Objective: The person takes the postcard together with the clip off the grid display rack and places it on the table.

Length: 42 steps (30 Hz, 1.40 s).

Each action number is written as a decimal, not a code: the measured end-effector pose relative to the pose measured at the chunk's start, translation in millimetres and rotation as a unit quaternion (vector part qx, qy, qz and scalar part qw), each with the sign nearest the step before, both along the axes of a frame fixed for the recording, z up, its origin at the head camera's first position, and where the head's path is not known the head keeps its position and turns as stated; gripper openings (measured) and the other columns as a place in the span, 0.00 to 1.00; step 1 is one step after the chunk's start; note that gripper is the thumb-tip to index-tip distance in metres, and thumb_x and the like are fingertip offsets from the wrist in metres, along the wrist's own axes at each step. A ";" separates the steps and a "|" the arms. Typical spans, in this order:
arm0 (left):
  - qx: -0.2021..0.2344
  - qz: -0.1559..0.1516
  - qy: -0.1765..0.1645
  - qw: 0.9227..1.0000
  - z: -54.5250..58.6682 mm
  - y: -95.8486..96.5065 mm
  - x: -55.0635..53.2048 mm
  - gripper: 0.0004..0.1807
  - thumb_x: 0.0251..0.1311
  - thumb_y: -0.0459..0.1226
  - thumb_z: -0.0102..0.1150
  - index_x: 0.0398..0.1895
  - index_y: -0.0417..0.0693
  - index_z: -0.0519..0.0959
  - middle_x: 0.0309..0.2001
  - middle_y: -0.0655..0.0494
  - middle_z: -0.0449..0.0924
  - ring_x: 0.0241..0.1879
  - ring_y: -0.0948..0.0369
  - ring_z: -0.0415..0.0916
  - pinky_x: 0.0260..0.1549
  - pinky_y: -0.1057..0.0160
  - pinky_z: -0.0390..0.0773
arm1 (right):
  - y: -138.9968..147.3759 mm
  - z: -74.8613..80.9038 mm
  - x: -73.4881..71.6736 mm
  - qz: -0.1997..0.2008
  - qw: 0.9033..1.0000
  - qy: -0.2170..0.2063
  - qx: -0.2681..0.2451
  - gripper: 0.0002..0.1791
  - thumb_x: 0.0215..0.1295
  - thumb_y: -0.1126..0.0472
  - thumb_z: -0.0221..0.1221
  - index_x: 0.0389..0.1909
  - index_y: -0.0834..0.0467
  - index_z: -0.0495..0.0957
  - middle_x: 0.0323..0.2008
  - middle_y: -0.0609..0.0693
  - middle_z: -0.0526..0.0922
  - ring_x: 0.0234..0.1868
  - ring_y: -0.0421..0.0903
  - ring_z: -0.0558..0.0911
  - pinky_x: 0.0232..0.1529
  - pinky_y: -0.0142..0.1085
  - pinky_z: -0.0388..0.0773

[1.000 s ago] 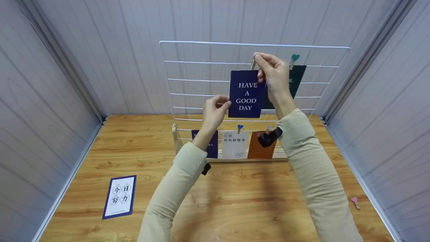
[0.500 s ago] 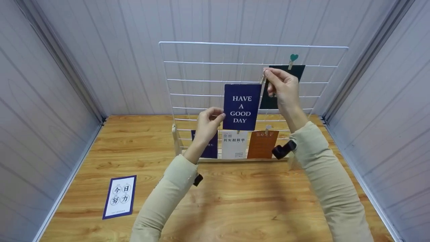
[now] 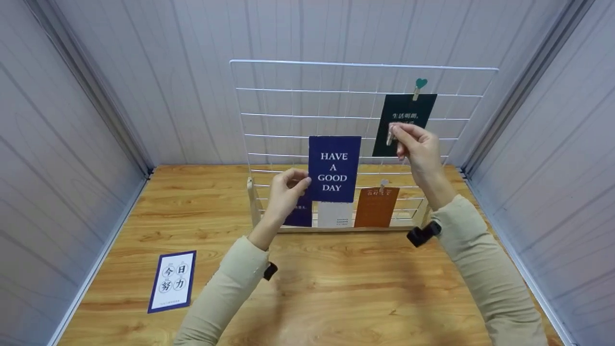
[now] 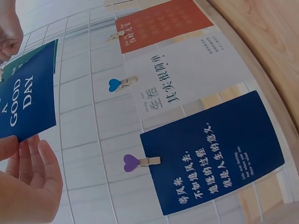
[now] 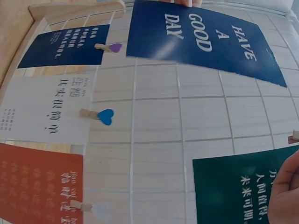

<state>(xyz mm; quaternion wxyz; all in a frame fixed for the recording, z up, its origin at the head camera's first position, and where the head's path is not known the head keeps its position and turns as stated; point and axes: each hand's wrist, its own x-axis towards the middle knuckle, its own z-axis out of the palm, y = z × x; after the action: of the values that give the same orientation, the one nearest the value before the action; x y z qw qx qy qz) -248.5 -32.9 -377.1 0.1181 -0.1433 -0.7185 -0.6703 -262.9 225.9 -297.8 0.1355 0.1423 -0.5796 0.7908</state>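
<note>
On one wooden surface [image 3: 336,288], one grid [image 3: 312,116] bears four cards [image 3: 376,207]; left hand [image 3: 284,193] pinches one blue card [image 3: 334,169], right hand [image 3: 419,150] one clip [image 3: 389,137]

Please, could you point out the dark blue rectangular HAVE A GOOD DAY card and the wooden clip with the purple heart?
Dark blue HAVE A GOOD DAY card [image 3: 335,169]: head view, middle of its printed front.
Purple-heart wooden clip [image 4: 145,162]: left wrist view, on its peg.
</note>
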 end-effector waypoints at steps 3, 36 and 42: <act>-0.006 0.000 -0.009 1.000 -4.7 -7.3 4.8 0.06 0.52 0.26 0.55 0.33 0.29 0.76 0.28 0.48 0.77 0.26 0.62 0.72 0.24 0.70 0.74 | 6.4 -9.5 3.8 -0.011 1.000 -0.008 0.013 0.06 0.55 0.67 0.58 0.34 0.65 0.79 0.24 0.53 0.78 0.13 0.38 0.68 0.12 0.24 0.67; 0.006 0.049 -0.142 0.989 -69.0 -80.9 53.4 0.05 0.53 0.26 0.55 0.33 0.31 0.75 0.29 0.49 0.75 0.28 0.59 0.73 0.28 0.63 0.77 | 112.5 -109.4 74.0 -0.049 0.989 -0.141 0.013 0.06 0.59 0.67 0.55 0.31 0.59 0.82 0.26 0.48 0.81 0.15 0.37 0.71 0.15 0.24 0.68; 0.010 0.055 -0.157 0.986 -80.7 -94.3 59.9 0.07 0.53 0.26 0.55 0.34 0.28 0.74 0.30 0.48 0.75 0.28 0.59 0.73 0.32 0.58 0.77 | 131.7 -130.4 83.8 -0.057 0.981 -0.185 0.021 0.07 0.59 0.64 0.55 0.31 0.56 0.82 0.19 0.47 0.76 0.15 0.37 0.71 0.16 0.25 0.68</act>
<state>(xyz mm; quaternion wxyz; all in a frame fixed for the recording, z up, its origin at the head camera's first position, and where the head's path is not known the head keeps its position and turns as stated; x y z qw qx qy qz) -188.6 -127.3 -457.8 0.0418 0.0045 -0.7281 -0.6841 -179.0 357.6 -428.2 0.0680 -0.0371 -0.6187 0.7818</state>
